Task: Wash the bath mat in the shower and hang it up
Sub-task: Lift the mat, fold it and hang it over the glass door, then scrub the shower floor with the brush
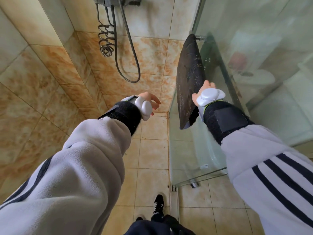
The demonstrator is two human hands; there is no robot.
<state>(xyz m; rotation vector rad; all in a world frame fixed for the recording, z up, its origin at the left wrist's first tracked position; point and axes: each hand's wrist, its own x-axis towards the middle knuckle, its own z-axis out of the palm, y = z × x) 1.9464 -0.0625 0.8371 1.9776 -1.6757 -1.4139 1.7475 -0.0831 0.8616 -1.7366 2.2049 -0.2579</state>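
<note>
The bath mat (188,78) runs lengthwise away from you along the glass screen (271,39). Your right hand (205,89) touches its near end, grip hidden; your left hand (149,100) hangs relaxed, empty.

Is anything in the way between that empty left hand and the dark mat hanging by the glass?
Nothing visible. The left hand hangs in open air left of the bath mat, with only tiled wall behind the gap. The right hand is at the mat's near edge.
</note>
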